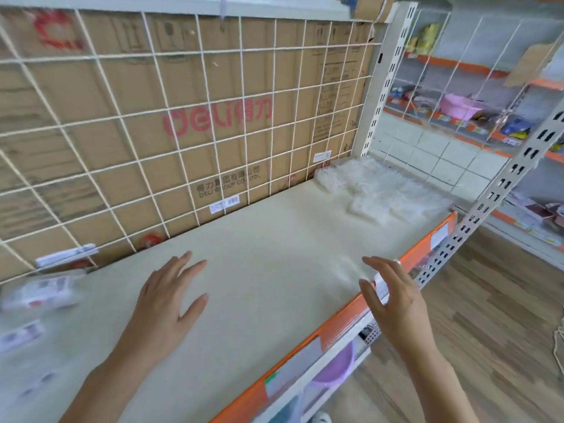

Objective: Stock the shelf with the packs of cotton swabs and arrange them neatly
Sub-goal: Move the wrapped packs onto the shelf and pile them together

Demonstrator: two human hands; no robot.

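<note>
Both hands are empty with fingers spread above the shelf (259,270): our left hand (164,300) and our right hand (393,300). Clear packs of cotton swabs (381,190) lie heaped in its far right corner. We judge them light, soft and slippery, best pinched at the edges.

Wood-plank floor (488,315) lies right; brown cardboard (137,87) backs a white wire grid (201,52).

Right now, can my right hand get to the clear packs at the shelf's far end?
Probably yes: the right hand is open and empty, and only bare shelf lies between it and the clear packs.
</note>
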